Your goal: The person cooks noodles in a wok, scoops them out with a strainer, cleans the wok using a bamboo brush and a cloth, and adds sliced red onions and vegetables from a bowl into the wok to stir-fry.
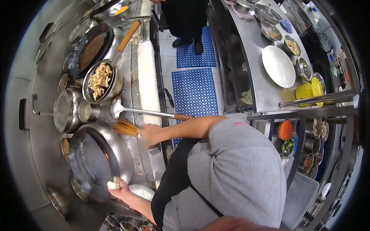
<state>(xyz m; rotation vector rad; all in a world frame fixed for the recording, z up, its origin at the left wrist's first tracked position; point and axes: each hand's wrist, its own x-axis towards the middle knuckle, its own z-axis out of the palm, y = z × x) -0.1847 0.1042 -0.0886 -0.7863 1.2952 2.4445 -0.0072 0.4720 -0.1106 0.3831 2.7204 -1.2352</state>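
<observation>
My right hand [151, 134] is closed round a bamboo brush [125, 128], its bristles near the upper rim of a large dark wok [92, 158]. Haze hangs over the wok, and a small orange glow shows at its edge. At the lower edge of that wok, my left hand [121, 190] grips a folded white cloth [115, 183]. A long-handled ladle [148, 112] with a wooden grip lies just above my right hand. Beyond it, a strainer [90, 92] of fried pieces [100, 80] rests on a metal pot.
Another person [187, 19] in dark clothing stands on blue mats [194, 90]. A second wok [92, 50] and lidded pots line the stove. The right counter [256, 90] bears a white oval plate [278, 66], bowls and yellow containers. A perforated ladle [142, 191] lies by my left forearm.
</observation>
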